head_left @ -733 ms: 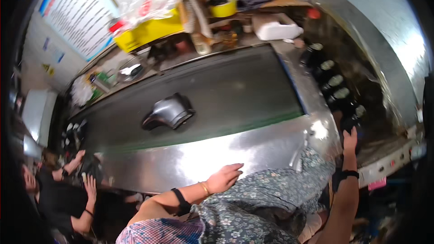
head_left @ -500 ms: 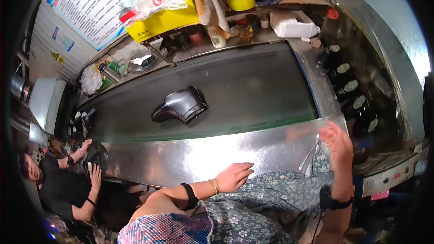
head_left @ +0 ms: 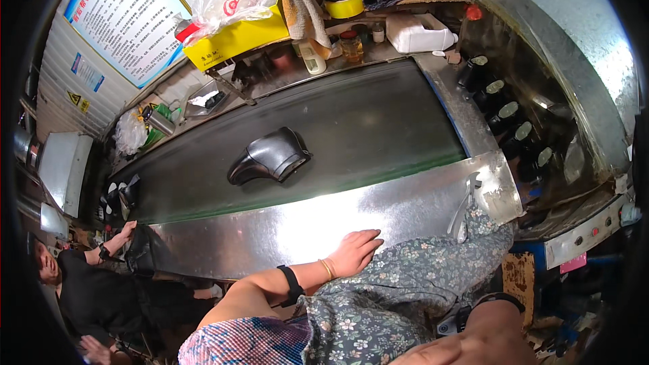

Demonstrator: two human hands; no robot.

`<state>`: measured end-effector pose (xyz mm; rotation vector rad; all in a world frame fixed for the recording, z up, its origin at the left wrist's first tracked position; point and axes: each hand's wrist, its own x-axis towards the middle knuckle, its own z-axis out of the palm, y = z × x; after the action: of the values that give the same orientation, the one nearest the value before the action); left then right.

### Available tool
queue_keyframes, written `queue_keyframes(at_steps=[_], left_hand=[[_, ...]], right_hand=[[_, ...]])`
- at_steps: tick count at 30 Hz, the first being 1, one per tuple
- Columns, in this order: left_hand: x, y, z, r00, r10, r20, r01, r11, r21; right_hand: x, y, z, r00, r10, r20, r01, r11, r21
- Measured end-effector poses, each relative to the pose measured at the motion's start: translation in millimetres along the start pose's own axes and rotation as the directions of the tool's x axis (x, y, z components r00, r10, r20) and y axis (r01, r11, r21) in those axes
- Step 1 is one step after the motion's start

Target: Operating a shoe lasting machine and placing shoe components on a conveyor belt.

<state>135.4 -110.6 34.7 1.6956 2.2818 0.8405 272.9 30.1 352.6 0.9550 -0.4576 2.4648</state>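
Note:
My left hand (head_left: 356,252) lies palm down on the shiny metal ledge (head_left: 263,238), fingers stretched out and holding nothing. At the lower right edge, my right hand (head_left: 449,350) is close to the camera and cut off by the frame, so its fingers cannot be made out. A black ankle boot (head_left: 269,153) lies tilted on the dark belt (head_left: 365,128), beyond my left hand and touched by neither hand. Near the ledge's right end rests a metal hand tool (head_left: 464,208), partly beside the floral cloth (head_left: 405,277) over my lap.
Several dark boots or lasts (head_left: 503,116) stand along the right side. A shelf behind the belt bears a yellow box (head_left: 236,39), a white jug (head_left: 420,34) and a towel (head_left: 302,7). A co-worker (head_left: 88,290) is at the left, one hand by a black item (head_left: 140,251).
My right hand has drawn back from the ledge's right end toward my body. My left hand stays on the ledge. The co-worker's nearer hand has moved down, away from the black item.

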Motion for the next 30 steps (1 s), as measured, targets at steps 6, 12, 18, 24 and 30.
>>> queue_keyframes(at_steps=[6,12,18,24,30], left_hand=[[-2.1,-1.3,2.0,1.0,0.022,-0.019,-0.022,1.0,0.017],[0.0,0.1,0.4,1.0,0.021,-0.015,-0.02,1.0,0.016],[7.9,-2.4,1.9,0.998,0.056,0.013,-0.056,0.998,-0.014],[-1.6,-3.1,0.2,0.999,0.036,0.03,-0.036,0.999,0.014],[-2.5,-1.4,-1.3,0.999,0.025,0.037,-0.026,0.999,0.024]], right_hand=[[-11.3,24.5,10.3,0.993,-0.104,0.056,0.094,0.983,0.157],[-8.2,15.7,-1.7,0.966,0.006,0.257,-0.085,0.952,0.294],[-19.3,-58.4,-42.6,0.768,0.637,-0.072,-0.62,0.71,-0.333],[-134.0,-62.0,-151.1,0.75,0.292,-0.593,-0.542,-0.241,-0.805],[-219.9,-62.5,-189.2,0.825,0.325,-0.461,-0.079,-0.743,-0.665]])
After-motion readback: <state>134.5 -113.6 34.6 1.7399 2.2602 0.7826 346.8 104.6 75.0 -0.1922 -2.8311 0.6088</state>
